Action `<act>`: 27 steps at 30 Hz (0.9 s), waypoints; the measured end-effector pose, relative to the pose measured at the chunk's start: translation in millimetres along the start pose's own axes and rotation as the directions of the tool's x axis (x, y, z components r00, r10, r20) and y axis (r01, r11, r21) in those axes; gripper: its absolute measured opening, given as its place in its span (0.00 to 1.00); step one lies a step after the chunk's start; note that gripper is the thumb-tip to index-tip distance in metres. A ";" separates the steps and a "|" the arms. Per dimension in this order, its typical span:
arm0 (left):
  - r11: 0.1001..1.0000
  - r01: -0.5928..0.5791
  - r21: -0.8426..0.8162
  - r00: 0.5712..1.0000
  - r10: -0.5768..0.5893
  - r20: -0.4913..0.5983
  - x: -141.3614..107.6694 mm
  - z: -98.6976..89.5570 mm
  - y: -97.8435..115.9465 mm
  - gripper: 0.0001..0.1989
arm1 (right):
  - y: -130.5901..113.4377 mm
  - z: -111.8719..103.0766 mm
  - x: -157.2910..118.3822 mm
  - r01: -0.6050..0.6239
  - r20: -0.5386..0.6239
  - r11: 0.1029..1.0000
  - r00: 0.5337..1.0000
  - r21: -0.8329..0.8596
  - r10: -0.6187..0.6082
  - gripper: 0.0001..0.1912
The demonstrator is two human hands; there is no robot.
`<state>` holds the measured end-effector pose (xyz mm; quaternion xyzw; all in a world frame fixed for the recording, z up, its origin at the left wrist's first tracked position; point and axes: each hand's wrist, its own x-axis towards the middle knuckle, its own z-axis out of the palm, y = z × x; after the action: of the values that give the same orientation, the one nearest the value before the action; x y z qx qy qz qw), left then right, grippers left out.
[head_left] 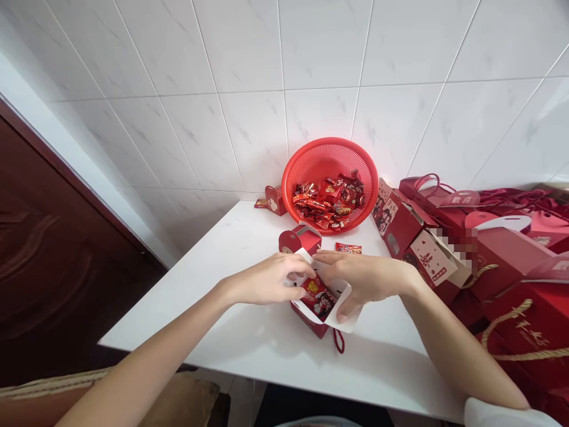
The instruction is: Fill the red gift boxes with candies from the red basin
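A small red box [311,327] with white inner flaps stands open on the white table, a dark red cord loop at its front. Inside it lies a red packet [319,298] with a cartoon figure. My left hand [284,277] reaches over the box's left side, its fingers curled at the packet's edge; whether they grip it is unclear. On the right, my right hand [360,281] is spread along the box's right flap, thumb on the flap and fingers reaching across the back. Just behind the box are a small red carton [302,239] and a red wrapped snack [348,248].
A red basket [329,145] with many wrapped sweets stands against the tiled wall. Beside it on the left are a small red box [276,200] and a packet [260,203]. Several red gift boxes [511,255] with rope handles crowd the right side. The white table [191,296] ends near a brown door.
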<state>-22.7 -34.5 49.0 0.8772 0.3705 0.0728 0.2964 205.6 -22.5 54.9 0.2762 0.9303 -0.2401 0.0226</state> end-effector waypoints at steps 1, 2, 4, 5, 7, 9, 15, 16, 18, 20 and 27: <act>1.000 0.007 -0.004 1.000 -0.007 0.019 -0.9 -1.4 0.9 0.13 | -0.5 -1.8 -2.7 -0.004 0.001 1.000 1.000 0.018 0.004 0.25; 1.000 0.009 -0.007 0.999 -0.009 0.031 -1.9 -2.7 1.6 0.13 | -0.9 -3.9 -6.1 0.000 -0.002 0.999 1.000 0.037 0.000 0.25; 1.000 -0.004 -0.012 0.999 0.005 0.032 -3.6 -4.9 2.0 0.13 | -1.3 -8.4 -13.7 0.038 -0.019 0.996 0.999 0.084 -0.037 0.27; 1.000 -0.019 -0.014 1.000 0.019 0.016 -4.3 -5.7 1.5 0.14 | -1.1 -10.3 -17.3 0.056 -0.030 0.993 0.998 0.103 -0.053 0.28; 0.999 -0.044 -0.014 0.998 0.044 -0.040 -5.3 -7.1 -0.5 0.18 | -0.3 -12.6 -22.5 0.060 -0.051 0.991 0.997 0.124 -0.054 0.30; 0.999 -0.050 -0.003 0.995 0.049 -0.092 -6.0 -8.5 -2.9 0.22 | 1.3 -12.3 -24.1 0.023 -0.068 0.992 0.998 0.122 -0.015 0.30; 1.000 0.009 0.009 0.991 -0.007 -0.135 -8.2 -11.8 -6.3 0.27 | 1.0 -6.1 -15.2 -0.173 -0.116 0.985 0.979 -0.014 0.170 0.29; 1.000 0.005 -0.011 0.991 -0.007 -0.136 -8.1 -11.2 -6.9 0.28 | -0.4 -5.4 -13.1 -0.212 -0.125 0.976 0.971 -0.046 0.205 0.28; 0.996 -0.010 -0.091 0.994 -0.001 -0.112 -7.2 -8.8 -8.1 0.29 | -3.7 -4.0 -8.7 -0.276 -0.144 0.956 0.955 -0.099 0.261 0.27; 0.983 -0.004 -0.185 0.998 -0.007 -0.059 -5.8 -5.4 -8.8 0.31 | -6.5 -1.8 -3.9 -0.325 -0.168 0.936 0.938 -0.133 0.302 0.28; 0.994 -0.028 -0.106 0.999 0.031 0.029 -2.7 -2.1 -8.4 0.25 | -5.3 8.5 8.7 -0.395 -0.212 0.890 0.912 -0.229 0.350 0.21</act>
<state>-30.4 -30.8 46.1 0.8666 0.3487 0.0835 0.3470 194.7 -26.0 48.1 0.4632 0.8821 -0.0805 0.0284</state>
